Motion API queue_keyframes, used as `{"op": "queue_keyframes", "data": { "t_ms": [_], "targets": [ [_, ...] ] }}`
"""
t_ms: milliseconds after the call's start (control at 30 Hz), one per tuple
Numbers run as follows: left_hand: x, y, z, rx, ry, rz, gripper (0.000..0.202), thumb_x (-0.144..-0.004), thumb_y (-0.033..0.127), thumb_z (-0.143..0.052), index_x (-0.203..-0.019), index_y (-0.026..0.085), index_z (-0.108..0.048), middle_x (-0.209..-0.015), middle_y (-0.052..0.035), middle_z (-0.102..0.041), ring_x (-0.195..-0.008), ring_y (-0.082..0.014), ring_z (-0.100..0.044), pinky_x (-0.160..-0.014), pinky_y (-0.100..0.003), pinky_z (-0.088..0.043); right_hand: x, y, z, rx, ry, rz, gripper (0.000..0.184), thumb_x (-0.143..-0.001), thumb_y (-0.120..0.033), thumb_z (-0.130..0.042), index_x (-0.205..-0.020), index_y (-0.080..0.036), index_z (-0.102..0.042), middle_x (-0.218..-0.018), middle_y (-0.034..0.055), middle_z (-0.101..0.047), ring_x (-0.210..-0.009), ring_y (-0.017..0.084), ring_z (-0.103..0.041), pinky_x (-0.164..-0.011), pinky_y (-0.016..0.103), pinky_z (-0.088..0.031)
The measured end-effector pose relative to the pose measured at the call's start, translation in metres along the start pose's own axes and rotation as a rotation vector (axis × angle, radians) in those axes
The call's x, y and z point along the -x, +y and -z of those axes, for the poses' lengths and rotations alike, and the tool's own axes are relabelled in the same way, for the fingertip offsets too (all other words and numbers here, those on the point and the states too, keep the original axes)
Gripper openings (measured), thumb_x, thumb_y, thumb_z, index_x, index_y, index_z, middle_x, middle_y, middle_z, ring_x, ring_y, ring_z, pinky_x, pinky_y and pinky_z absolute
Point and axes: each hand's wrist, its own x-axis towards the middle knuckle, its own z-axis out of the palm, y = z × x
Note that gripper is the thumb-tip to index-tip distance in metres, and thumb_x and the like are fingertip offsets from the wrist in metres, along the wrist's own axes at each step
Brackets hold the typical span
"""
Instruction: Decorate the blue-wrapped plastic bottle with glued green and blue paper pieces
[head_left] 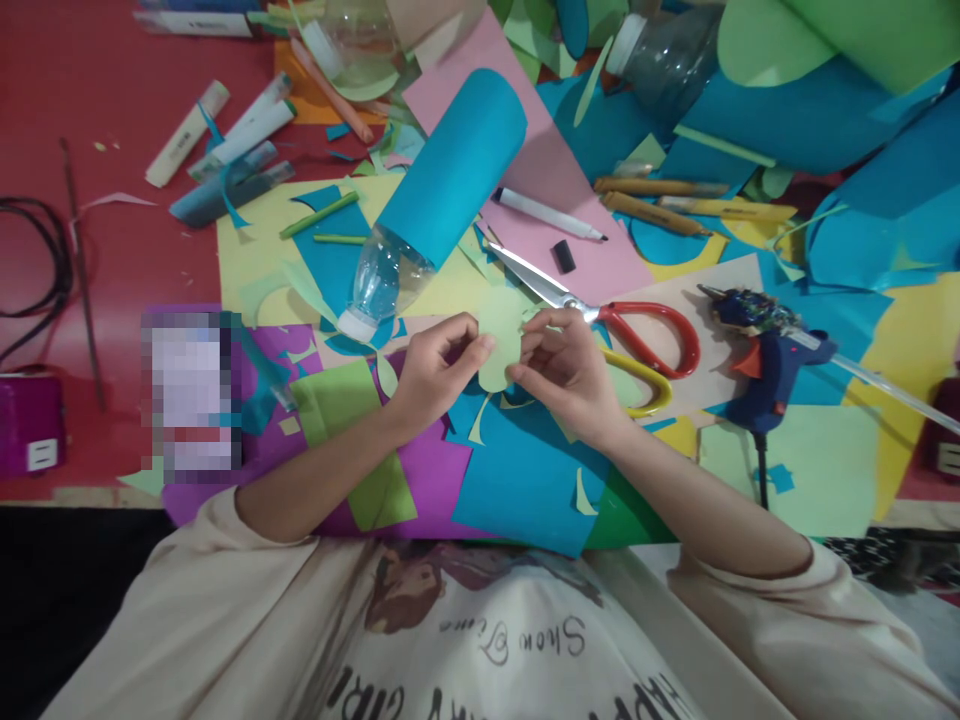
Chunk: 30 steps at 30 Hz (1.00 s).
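Between my two hands is a small pale green paper cutout [498, 345] with rounded ends. My left hand [444, 365] pinches its left edge between thumb and fingers. The thumb and fingers of my right hand [564, 365] are at its right edge, curled round it. Just beyond my right hand lies a pair of scissors [651, 335] with one red and one yellow handle, blades pointing up and left. A clear plastic bottle [386, 275] wrapped in blue paper [457, 160] lies tilted above my left hand, its white cap towards me.
A blue hot glue gun [776, 375] rests on paper at the right. An uncapped marker [551, 213] and its black cap [563, 256] lie beyond the scissors. A phone [195, 395] is at the left. Several markers [244, 140], coloured sheets, scraps and another bottle [667, 55] spread across the red table [127, 270].
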Motion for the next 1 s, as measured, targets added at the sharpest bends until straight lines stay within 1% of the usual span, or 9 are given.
{"op": "queue_keyframes", "data": {
  "t_ms": [67, 133, 200, 267, 433, 567, 667, 800, 1000],
  "targets": [
    [-0.0001, -0.0012, -0.0008, 0.024, 0.007, 0.022, 0.035, -0.086, 0.041, -0.062, -0.066, 0.02, -0.042, -0.057, 0.0055, -0.039, -0.05, -0.0069, -0.039, -0.047, -0.02, -0.035, -0.0005, 0.0001, 0.0002, 0.006, 0.029, 0.002, 0.034, -0.08, -0.039, -0.07, -0.095, -0.027, -0.042, -0.069, -0.0061, -0.053, -0.06, 0.01, -0.054, -0.056, 0.025, -0.048],
    [0.0003, -0.0026, -0.0015, 0.057, 0.038, 0.048, 0.025, -0.085, 0.043, -0.061, -0.086, 0.022, -0.049, -0.064, 0.0047, -0.048, -0.055, -0.0084, -0.048, -0.051, -0.02, -0.041, -0.0009, -0.0003, 0.0003, 0.013, 0.053, 0.002, 0.036, -0.079, -0.042, -0.07, -0.093, -0.027, -0.041, -0.068, -0.0063, -0.054, -0.06, 0.01, -0.056, -0.056, 0.026, -0.048],
    [0.001, -0.0038, -0.0016, 0.069, 0.077, 0.05, 0.03, -0.087, 0.042, -0.058, -0.106, 0.024, -0.046, -0.072, 0.0039, -0.055, -0.059, -0.0094, -0.055, -0.054, -0.022, -0.045, -0.0012, -0.0012, 0.0004, 0.013, 0.065, -0.005, 0.036, -0.079, -0.044, -0.07, -0.092, -0.027, -0.041, -0.066, -0.0069, -0.053, -0.058, 0.01, -0.056, -0.055, 0.026, -0.048],
    [0.002, -0.0044, -0.0008, 0.038, 0.094, 0.032, 0.029, -0.089, 0.038, -0.054, -0.112, 0.024, -0.045, -0.078, 0.0026, -0.058, -0.061, -0.0095, -0.058, -0.056, -0.022, -0.047, -0.0013, -0.0023, 0.0006, 0.012, 0.075, -0.007, 0.035, -0.079, -0.045, -0.07, -0.092, -0.027, -0.042, -0.065, -0.0072, -0.052, -0.057, 0.01, -0.056, -0.054, 0.026, -0.048],
    [0.0038, -0.0032, 0.0019, 0.008, 0.037, -0.019, 0.012, -0.088, 0.026, -0.053, -0.096, 0.02, -0.059, -0.087, -0.0013, -0.064, -0.076, -0.0109, -0.064, -0.065, -0.021, -0.052, -0.0017, -0.005, 0.0018, 0.047, 0.124, 0.012, 0.028, -0.08, -0.04, -0.069, -0.097, -0.025, -0.052, -0.063, -0.0061, -0.053, -0.055, 0.01, -0.055, -0.053, 0.026, -0.048],
    [0.0052, -0.0031, 0.0008, 0.07, -0.01, -0.045, 0.012, -0.086, 0.022, -0.058, -0.097, 0.019, -0.062, -0.082, -0.0009, -0.065, -0.07, -0.0096, -0.063, -0.061, -0.018, -0.052, -0.0018, -0.0055, 0.0027, 0.094, 0.177, 0.021, 0.018, -0.08, -0.036, -0.069, -0.09, -0.022, -0.062, -0.068, -0.0023, -0.058, -0.058, 0.01, -0.056, -0.055, 0.027, -0.049],
    [0.0062, -0.0041, -0.0005, 0.045, -0.021, -0.094, 0.013, -0.085, 0.02, -0.06, -0.097, 0.019, -0.063, -0.089, -0.0025, -0.066, -0.077, -0.0106, -0.064, -0.066, -0.019, -0.053, -0.0015, -0.0053, 0.0026, 0.108, 0.203, 0.003, 0.017, -0.08, -0.037, -0.069, -0.083, -0.022, -0.064, -0.068, -0.0012, -0.061, -0.057, 0.011, -0.055, -0.053, 0.027, -0.048],
    [0.0056, -0.0052, -0.0003, 0.0, -0.014, -0.07, 0.013, -0.086, 0.03, -0.062, -0.091, 0.019, -0.063, -0.089, -0.0029, -0.067, -0.076, -0.0113, -0.064, -0.066, -0.021, -0.053, -0.001, -0.0057, 0.0023, 0.102, 0.186, -0.018, 0.024, -0.079, -0.045, -0.069, -0.081, -0.021, -0.064, -0.069, -0.0004, -0.062, -0.058, 0.011, -0.057, -0.055, 0.027, -0.049],
    [0.0024, -0.0102, -0.0008, 0.048, 0.064, 0.007, 0.03, -0.083, 0.046, -0.067, -0.09, 0.019, -0.055, -0.081, -0.0003, -0.065, -0.076, -0.0111, -0.066, -0.065, -0.02, -0.054, 0.0007, -0.0055, 0.0025, 0.017, 0.098, 0.013, 0.024, -0.084, -0.045, -0.065, -0.089, -0.022, -0.06, -0.072, -0.0012, -0.061, -0.064, 0.011, -0.06, -0.061, 0.027, -0.051]
  ]
}}
